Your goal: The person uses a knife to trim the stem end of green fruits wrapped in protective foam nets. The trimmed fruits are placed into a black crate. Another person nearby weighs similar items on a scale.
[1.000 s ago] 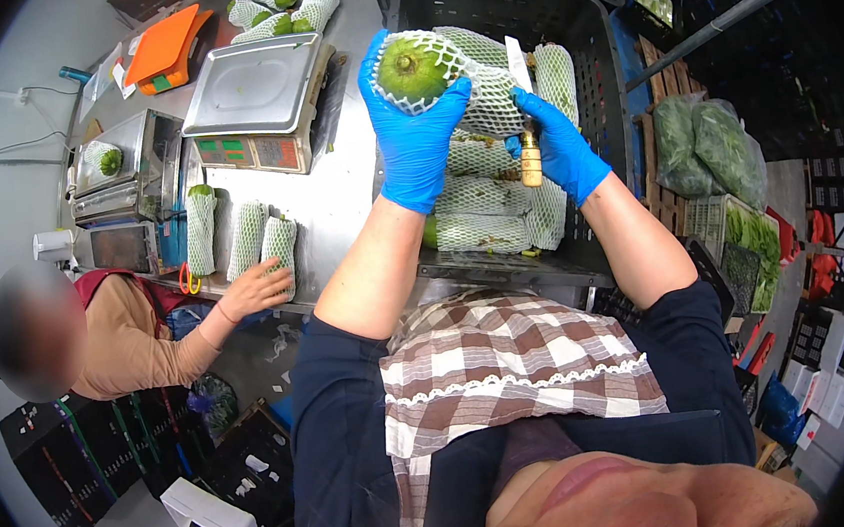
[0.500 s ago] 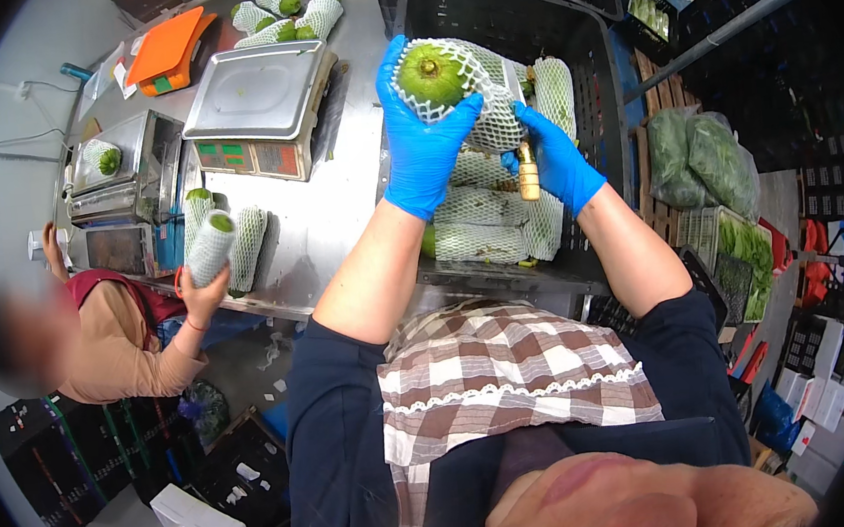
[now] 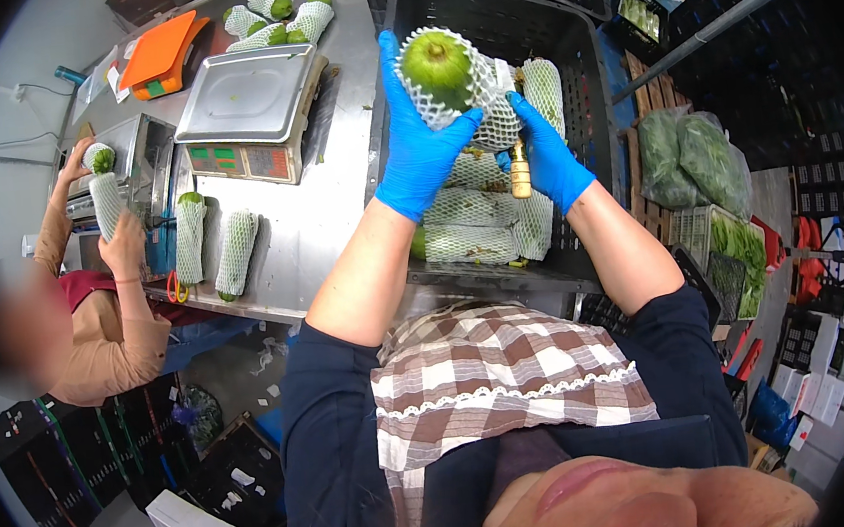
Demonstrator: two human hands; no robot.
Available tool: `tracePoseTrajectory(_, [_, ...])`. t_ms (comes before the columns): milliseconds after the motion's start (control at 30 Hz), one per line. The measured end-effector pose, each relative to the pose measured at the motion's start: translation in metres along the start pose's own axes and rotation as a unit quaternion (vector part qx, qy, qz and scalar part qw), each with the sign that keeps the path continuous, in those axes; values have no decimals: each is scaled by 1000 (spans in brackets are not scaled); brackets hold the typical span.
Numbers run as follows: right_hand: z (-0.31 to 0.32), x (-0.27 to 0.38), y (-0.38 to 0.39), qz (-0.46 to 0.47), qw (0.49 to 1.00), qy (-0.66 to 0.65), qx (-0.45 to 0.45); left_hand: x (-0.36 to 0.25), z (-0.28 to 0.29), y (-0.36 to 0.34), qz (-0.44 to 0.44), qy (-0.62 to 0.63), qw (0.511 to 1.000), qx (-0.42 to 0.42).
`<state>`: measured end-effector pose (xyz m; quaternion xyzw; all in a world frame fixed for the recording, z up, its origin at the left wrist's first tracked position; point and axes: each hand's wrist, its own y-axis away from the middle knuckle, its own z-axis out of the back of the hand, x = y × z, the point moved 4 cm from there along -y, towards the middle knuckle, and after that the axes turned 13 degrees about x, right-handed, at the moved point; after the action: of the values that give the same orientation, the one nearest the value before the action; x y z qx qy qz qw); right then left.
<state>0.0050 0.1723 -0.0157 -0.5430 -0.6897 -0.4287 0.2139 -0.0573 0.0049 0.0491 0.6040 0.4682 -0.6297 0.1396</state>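
My left hand (image 3: pixel 417 153), in a blue glove, is closed round a thick green gourd (image 3: pixel 437 61) in a white foam net. The gourd's stem end points up at me, bare of netting. My right hand (image 3: pixel 555 156), also gloved in blue, grips a tool with a light wooden handle (image 3: pixel 521 180) against the gourd's right side. The fingers hide most of its working end. Both hands are above a black plastic crate (image 3: pixel 471 16), where several netted gourds (image 3: pixel 468 243) lie and one more netted gourd (image 3: pixel 542 94) rests along the right wall.
Left of the crate, a steel table (image 3: pixel 315 243) carries a flat-topped scale (image 3: pixel 247 96), an orange tray (image 3: pixel 163 55) and more netted gourds (image 3: pixel 237 255). A co-worker's hand (image 3: pixel 124 244) holds a netted gourd at far left. Bagged greens (image 3: pixel 674 156) lie right of the crate.
The gourd in my hands has turned slightly, its stem end now more upright. The co-worker has carried a netted gourd away from the table's near edge toward the far-left scale.
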Motion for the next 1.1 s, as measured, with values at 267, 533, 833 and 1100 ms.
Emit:
tracePoseTrajectory(267, [-4, -9, -2, -31, 998, 39, 30, 14, 15, -4, 54, 83, 993, -65])
tracePoseTrajectory(533, [-19, 5, 5, 20, 990, 102, 91, 26, 29, -2, 37, 55, 993, -98])
tracePoseTrajectory(833, [-31, 28, 16, 192, 940, 283, 1, 70, 30, 2, 132, 291, 943, -95])
tracePoseTrajectory(1100, [-16, 25, 3, 374, 811, 438, -98, 90, 51, 11, 210, 101, 970, 68])
